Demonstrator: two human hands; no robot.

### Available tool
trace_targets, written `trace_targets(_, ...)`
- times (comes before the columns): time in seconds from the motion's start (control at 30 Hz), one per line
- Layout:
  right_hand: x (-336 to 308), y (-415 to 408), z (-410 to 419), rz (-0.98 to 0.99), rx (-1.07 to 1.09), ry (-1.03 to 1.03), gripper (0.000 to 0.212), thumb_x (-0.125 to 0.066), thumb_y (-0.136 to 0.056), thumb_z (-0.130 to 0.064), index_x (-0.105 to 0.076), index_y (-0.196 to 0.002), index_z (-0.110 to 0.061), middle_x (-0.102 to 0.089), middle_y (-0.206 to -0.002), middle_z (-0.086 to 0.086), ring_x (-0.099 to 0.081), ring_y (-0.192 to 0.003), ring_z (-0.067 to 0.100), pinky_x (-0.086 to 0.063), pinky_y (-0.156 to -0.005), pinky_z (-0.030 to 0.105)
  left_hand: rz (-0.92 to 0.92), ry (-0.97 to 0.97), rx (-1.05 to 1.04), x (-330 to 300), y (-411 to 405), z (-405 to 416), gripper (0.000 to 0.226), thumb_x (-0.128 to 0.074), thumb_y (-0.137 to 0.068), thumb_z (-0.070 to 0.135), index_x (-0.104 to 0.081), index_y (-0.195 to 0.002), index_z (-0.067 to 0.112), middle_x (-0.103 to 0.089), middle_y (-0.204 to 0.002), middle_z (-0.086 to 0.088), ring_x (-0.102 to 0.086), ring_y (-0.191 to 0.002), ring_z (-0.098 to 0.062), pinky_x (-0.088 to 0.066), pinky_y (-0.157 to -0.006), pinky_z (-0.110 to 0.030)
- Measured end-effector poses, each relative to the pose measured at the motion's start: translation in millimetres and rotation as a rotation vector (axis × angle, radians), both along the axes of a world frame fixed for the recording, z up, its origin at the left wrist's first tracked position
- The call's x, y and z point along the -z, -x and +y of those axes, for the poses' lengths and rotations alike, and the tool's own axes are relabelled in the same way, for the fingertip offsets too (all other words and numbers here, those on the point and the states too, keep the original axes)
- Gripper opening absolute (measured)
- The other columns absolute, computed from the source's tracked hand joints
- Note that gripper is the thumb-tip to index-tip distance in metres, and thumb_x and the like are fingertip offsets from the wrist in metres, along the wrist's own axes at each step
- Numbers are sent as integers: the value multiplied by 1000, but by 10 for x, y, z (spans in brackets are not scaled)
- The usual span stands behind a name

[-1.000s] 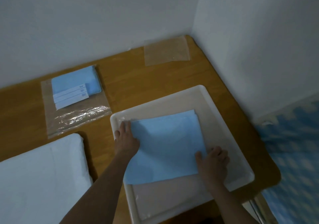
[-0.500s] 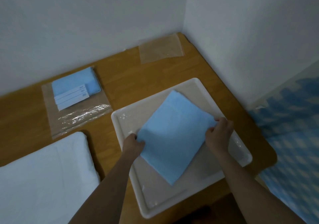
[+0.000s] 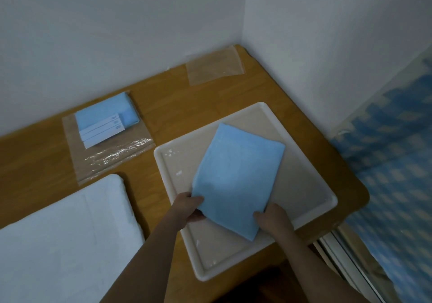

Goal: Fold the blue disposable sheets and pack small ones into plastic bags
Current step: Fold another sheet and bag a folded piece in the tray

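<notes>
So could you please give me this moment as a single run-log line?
stage: folding | left hand: grips blue sheet near edge | right hand: grips same edge | sheet: over white tray | empty plastic bag: far corner

Dim, flat, bluish lighting with weak shadows; small glare specks on the white tray (image 3: 332, 205); overall soft focus, wide-angle bending toward the frame edges.

sheet (image 3: 236, 181): matt blue cloth-like | tray (image 3: 311, 181): smooth white plastic | table (image 3: 177, 106): wood | bag (image 3: 112, 160): glossy clear plastic
</notes>
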State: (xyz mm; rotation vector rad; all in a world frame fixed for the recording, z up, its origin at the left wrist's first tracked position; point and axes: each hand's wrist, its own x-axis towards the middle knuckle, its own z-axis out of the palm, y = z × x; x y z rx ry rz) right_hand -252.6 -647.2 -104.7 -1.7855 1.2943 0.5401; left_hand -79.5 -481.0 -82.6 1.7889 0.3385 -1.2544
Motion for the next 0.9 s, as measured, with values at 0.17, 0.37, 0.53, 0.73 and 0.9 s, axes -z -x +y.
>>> trace_targets(0.17, -65, 70, 48, -144, 92, 55, 22, -43, -98, -15, -51, -116, -6, -55, -100, 6, -48, -83, 18, -37, -67, 29, -6, -16, -2, -100, 58, 102, 22, -66, -87, 1, -58, -105, -7, -63, -103, -22, -65, -84, -33, -59, -56, -33)
trace_targets(0.37, -163, 258, 80, -259, 275, 148, 10, -46, -99, -11, -41, -106, -7, -55, -103, 14, -49, -77, 16, -40, -61, 30, -30, -47, 80, -138, 183, 232, 18, -66, -87, 0, -52, -98, -4, -61, -86, -23, -64, -62, -27, -58, -51, -31)
trace_targets(0.53, -253, 422, 30, -297, 173, 165, 8, -48, -97, -8, -51, -103, -12, -55, -101, 6, -55, -96, 26, -50, -75, 37, 18, 42, 184, -234, 210, 333, 17, -55, -92, -2, -55, -105, 9, -59, -93, -18, -62, -64, -26, -56, -58, -31)
trace_targets(0.73, -339, 556, -53, -232, -2, 19, 36, -49, -91, 9, -63, -119, -10, -59, -123, 12, -56, -113, 25, -53, -89, 33, -45, 33, 404, -364, 124, 368, 31, -47, -91, -13, -67, -108, 2, -64, -110, -18, -69, -93, -27, -57, -82, -31)
trace_targets(0.9, -351, 571, -108, -264, -90, 94, 30, -61, -89, 3, -68, -115, -10, -65, -117, 8, -60, -103, 16, -50, -83, 20, -150, 1, 490, -361, 83, 327, 30, -63, -79, -18, -70, -102, 0, -69, -101, -20, -69, -92, -25, -57, -77, -27)
